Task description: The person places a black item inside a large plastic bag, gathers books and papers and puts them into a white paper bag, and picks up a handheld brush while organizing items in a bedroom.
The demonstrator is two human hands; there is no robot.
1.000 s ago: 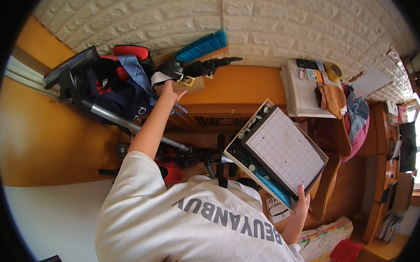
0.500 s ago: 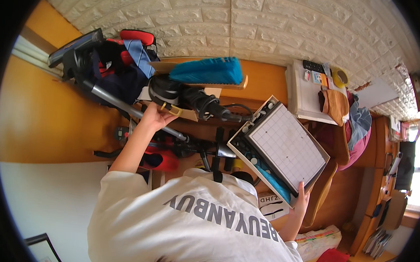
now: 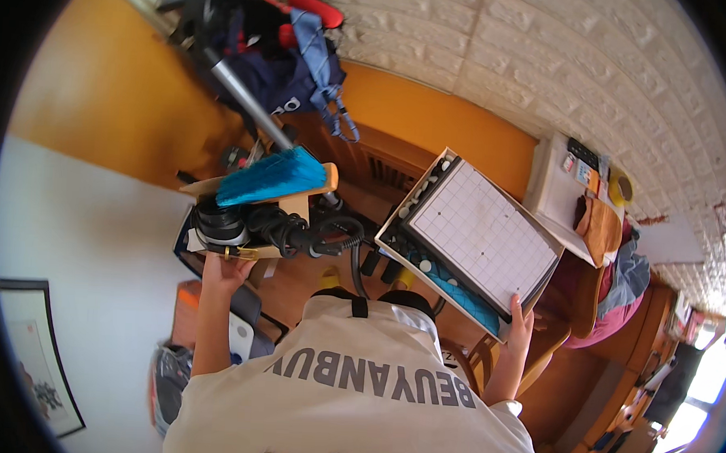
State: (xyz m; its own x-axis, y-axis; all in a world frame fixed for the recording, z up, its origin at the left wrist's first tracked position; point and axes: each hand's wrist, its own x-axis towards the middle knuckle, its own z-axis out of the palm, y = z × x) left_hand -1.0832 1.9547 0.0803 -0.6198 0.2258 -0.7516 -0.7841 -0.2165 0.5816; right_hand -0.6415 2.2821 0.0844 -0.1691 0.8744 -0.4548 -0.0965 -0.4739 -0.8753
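My left hand (image 3: pixel 227 274) is closed on the near edge of an open cardboard box (image 3: pixel 207 189), out to my left. A brush with bright blue bristles (image 3: pixel 276 176) and a wooden back lies across its top. Under the brush are a black coiled cable (image 3: pixel 286 233) and a round black and silver device (image 3: pixel 220 224). On the right, my right hand (image 3: pixel 520 330) grips the near corner of a shallow tray-like box (image 3: pixel 472 322), thumb on top. It holds a white gridded game board (image 3: pixel 485 224) with a black edge, small round pieces (image 3: pixel 410 203) and a teal quilted item (image 3: pixel 461 298).
A grey metal tube (image 3: pixel 247 92) slants beside a dark bag (image 3: pixel 280 77) at the far left. Far right stands a white cabinet (image 3: pixel 553 182) with a tape roll (image 3: pixel 620 189), beside a wooden chair (image 3: pixel 591 297). A framed picture (image 3: pixel 37 350) hangs on the left wall.
My left hand has brought the box with the brush left and closer to me, away from the orange ledge. The view has turned; the game-board box stays in my right hand.
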